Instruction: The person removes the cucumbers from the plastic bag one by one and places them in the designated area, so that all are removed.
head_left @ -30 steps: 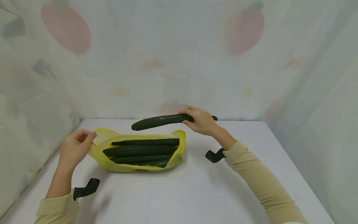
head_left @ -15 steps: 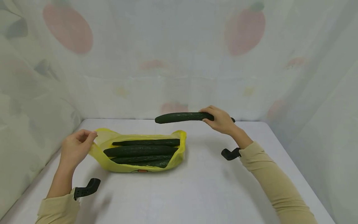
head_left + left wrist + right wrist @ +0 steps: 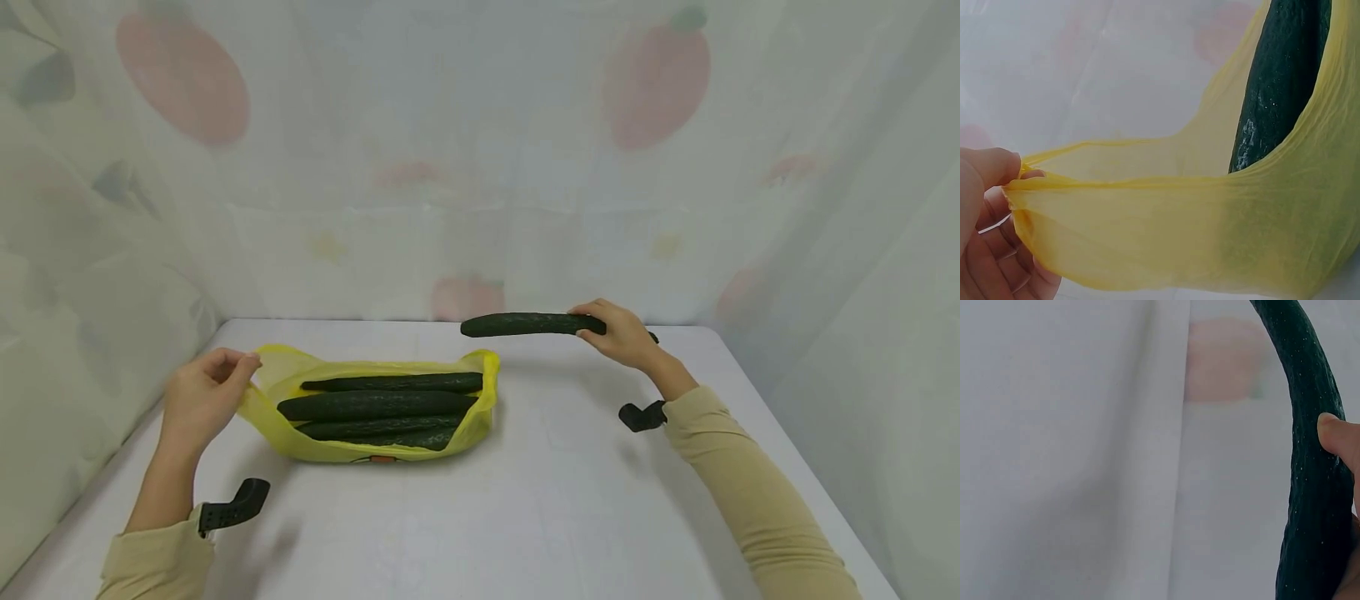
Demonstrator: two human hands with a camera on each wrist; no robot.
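A long dark green cucumber (image 3: 525,324) (image 3: 1310,456) hangs level above the back right of the white table, gripped near one end by my right hand (image 3: 618,333). A yellow plastic bag (image 3: 375,400) (image 3: 1210,225) lies left of centre with several cucumbers (image 3: 375,404) inside, side by side. My left hand (image 3: 202,396) (image 3: 988,231) pinches the bag's left edge and holds it up. One cucumber (image 3: 1279,81) shows inside the bag in the left wrist view.
The white table (image 3: 525,500) is walled by a pale curtain (image 3: 480,150) with faded fruit prints at the back and both sides. Black wrist mounts (image 3: 232,504) (image 3: 641,415) sit on both beige sleeves.
My right hand has carried the cucumber to the right, away from above the bag, and slightly lower. My left hand and the bag have stayed still.
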